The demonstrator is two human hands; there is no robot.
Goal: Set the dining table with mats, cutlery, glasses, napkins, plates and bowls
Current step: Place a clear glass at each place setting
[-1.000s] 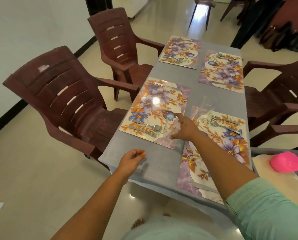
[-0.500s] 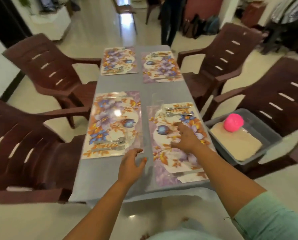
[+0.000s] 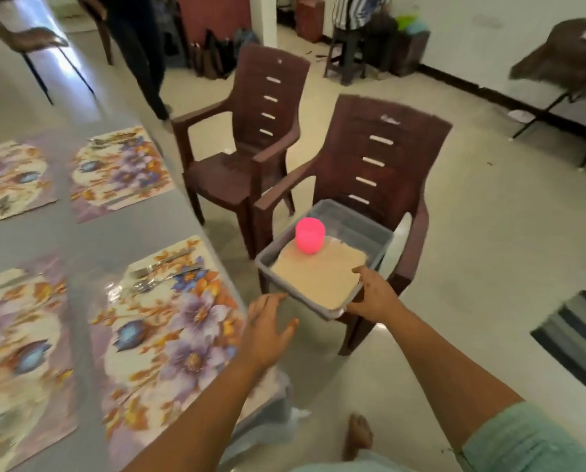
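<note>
**A:** Your right hand (image 3: 375, 298) reaches the near corner of the grey tub (image 3: 359, 229) on the brown chair (image 3: 380, 158), fingers on the stack of beige napkins (image 3: 315, 274) inside. Is the grip clamped?

**B:** Not that I can tell; the fingers lie fairly straight over the napkin's edge and the tub's rim, more touching than pinching. Your left hand (image 3: 267, 332) hangs spread, holding nothing, between the counter (image 3: 80, 233) and the tub.

**A:** How do you do this well?

**B:** Probably pinch only the top napkin at its near corner and peel it toward you, steadying the tub with your left hand, since it overhangs the seat.

**A:** What stands in the way?

**B:** The pink cup (image 3: 310, 236) sits on the far part of the stack; a hard pull could tip it. The chair's arm (image 3: 281, 195) crowds the tub's left side. The nearest mat (image 3: 169, 318), with cutlery (image 3: 162, 272) at its far end, lies just beside your left arm.
</note>
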